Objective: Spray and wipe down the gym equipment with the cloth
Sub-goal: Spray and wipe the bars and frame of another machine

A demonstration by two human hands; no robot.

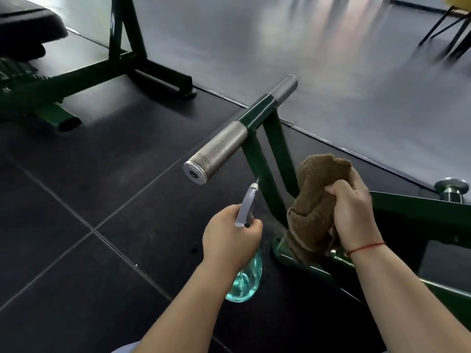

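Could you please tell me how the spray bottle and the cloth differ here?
The bottle is clear teal; the cloth is brown, fuzzy and bunched. The left hand holds the bottle clear of the green frame, nozzle aimed at it; the right hand holds the cloth seemingly against the frame. Both are gripped, low beside that frame.

Neck of spray bottle [246,278] hidden in left hand [230,235], part of cloth [313,200] covered by right hand [354,215], green frame [420,207] cut by right edge, chair legs [448,29] blurred, padded bench [28,24] cropped top left
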